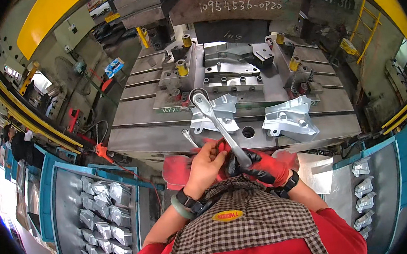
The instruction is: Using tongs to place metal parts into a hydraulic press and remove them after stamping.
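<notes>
My right hand [262, 168], in a red and black work glove, is closed around the lower handle of a long ratchet wrench [223, 127]. The wrench head points away over the press table. My bare left hand [205, 163] is beside it, fingers closed on red fabric that looks like a glove [222, 147]; the overlap of the hands hides most of it. Under the wrench head lies a shiny stamped metal part [224, 109], and a similar part [290, 119] lies to the right. A smaller wrench [189, 137] rests near the table's front edge.
Ahead, the press die [230, 69] sits between yellow-topped posts on the slotted table [139, 111]. Blue-framed bins with stamped parts [102, 218] [364, 188] stand at left and right. An orange air gun [101, 150] hangs left by its hose. Another person [21, 143] is far left.
</notes>
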`<state>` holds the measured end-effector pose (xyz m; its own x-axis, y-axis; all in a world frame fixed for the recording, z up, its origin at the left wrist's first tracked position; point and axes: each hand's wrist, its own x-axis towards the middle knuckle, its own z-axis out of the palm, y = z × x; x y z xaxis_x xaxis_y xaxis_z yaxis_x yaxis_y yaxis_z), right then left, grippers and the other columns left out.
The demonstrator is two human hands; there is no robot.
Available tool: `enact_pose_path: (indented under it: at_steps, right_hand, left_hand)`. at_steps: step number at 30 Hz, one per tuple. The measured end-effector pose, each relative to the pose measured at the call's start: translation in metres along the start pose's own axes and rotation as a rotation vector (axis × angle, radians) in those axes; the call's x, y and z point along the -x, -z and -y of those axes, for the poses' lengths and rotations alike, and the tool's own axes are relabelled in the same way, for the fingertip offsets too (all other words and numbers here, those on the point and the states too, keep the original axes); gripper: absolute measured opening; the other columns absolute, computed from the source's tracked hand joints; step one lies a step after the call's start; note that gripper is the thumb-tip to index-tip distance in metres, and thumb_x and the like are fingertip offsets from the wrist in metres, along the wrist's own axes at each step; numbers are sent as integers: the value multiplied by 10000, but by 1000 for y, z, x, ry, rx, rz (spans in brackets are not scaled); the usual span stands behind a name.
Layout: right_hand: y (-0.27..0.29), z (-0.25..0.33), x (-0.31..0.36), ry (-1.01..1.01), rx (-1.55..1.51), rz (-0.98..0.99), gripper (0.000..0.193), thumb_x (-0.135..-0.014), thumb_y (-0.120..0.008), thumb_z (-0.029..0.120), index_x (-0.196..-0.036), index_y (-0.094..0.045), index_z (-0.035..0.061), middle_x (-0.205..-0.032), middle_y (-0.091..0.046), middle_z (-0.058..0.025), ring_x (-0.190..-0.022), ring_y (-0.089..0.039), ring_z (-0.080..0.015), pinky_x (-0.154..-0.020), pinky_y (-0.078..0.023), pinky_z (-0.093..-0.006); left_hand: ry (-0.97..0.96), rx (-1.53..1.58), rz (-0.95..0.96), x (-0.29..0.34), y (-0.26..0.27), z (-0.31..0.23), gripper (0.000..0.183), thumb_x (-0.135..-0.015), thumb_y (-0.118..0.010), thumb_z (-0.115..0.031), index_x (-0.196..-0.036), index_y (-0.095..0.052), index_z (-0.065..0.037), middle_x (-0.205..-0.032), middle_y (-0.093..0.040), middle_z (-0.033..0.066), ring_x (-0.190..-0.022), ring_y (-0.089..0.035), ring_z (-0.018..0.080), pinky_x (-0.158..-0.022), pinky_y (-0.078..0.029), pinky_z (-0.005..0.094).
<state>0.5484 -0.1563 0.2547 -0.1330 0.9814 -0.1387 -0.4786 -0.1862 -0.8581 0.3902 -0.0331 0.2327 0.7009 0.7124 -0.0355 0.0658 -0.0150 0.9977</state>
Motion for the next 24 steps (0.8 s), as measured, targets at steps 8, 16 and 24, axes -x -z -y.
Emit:
enact_pose_path:
  at_steps: [8,16,24]
  right_hand:
    - [13,-19,-8,61,73,-279,394,-831,-595,155,-1201,-493,64,-1003,-567,-16,-861,-533,-100,-726,-452,-243]
    - [36,-42,-16,215,602,-364,498,-782,-658,153,-1235,-478,52,-954,-591,-55,-874,-552,-144,-774,-453,-287]
    - [3,-20,-19,318,807,74,307,-703,-667,144,-961,-545,30,-908,-551,-100,-819,-530,-230,-740,-425,-332]
  left_hand:
    - [40,54,0,10,-7,-10,218,-850,-533,-90,-1063,-543,-42,-834,-565,61,-714,-557,132,-637,-464,260]
    - [503,-238,482,14,-3,-34,252,-893,-416,-201,-842,-587,-22,-679,-593,72,-553,-543,135,-522,-445,248]
    - [703,1185,301,-11,22,66,173,-847,-445,-138,-717,-502,-40,-517,-411,8,-427,-379,114,-411,-330,260]
